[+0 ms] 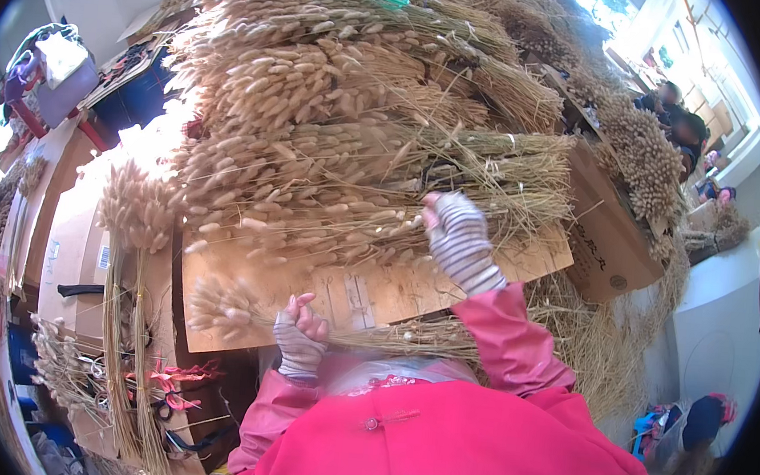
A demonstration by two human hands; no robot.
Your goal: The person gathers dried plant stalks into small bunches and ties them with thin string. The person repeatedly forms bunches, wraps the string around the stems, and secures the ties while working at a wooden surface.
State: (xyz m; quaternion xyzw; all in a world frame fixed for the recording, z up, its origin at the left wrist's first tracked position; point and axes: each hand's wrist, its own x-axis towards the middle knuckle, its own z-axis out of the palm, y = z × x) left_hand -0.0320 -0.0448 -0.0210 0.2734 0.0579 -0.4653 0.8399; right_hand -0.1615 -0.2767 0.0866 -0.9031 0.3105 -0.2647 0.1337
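Note:
My left hand [300,340], in a striped fingerless glove, is closed around a small bunch of dried bunny-tail grass [224,307]. The fluffy heads point left, and the stems [406,333] run right across my lap. My right hand [459,238], gloved alike, is over the stems of a large pile of bunny-tail grass [331,173]. Its fingers are bent and partly blurred; whether a stem is between them is unclear. Under the pile's near side lies a tan board [322,293], its front edge close to my body.
Two tied bunches [126,271] lie over a cardboard box [77,260] at left, near red and black ties [174,382]. A cardboard box [604,235] stands right of the board, above loose straw [599,348]. Other people [680,124] are at the far right.

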